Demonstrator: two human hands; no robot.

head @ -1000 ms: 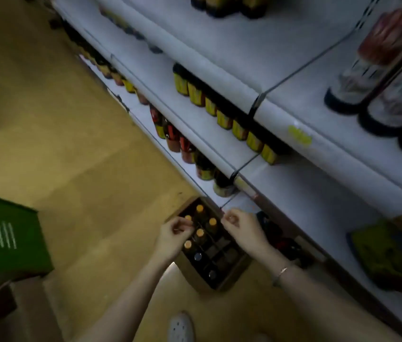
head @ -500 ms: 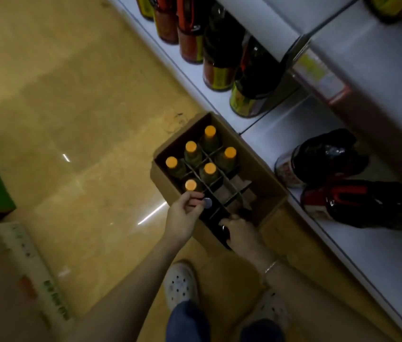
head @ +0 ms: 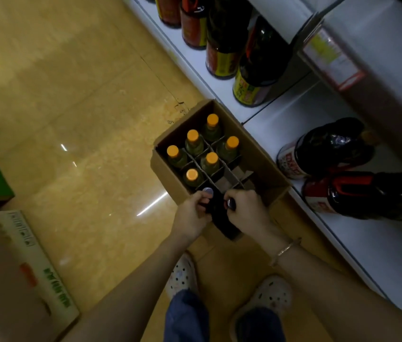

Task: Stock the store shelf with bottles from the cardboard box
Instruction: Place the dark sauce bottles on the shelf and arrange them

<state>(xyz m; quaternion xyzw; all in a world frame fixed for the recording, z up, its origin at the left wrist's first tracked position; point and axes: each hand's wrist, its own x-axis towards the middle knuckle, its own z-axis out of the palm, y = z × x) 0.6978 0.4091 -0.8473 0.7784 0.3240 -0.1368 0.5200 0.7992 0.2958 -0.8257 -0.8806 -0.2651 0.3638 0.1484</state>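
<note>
Upright in the cardboard box (head: pixel 264 154), caps up, two dark bottles are gripped: one (head: pixel 207 193) by the left hand (head: pixel 191 215), the other (head: pixel 230 203) by the right hand (head: pixel 246 212), fingers curled round the necks.

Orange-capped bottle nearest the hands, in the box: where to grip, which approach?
Judging from this view: grip the orange-capped bottle by its cap and neck, coming straight down from above. It stands upright in a cardboard divider cell of the box, so only the top is exposed; the body is walled in.
</note>
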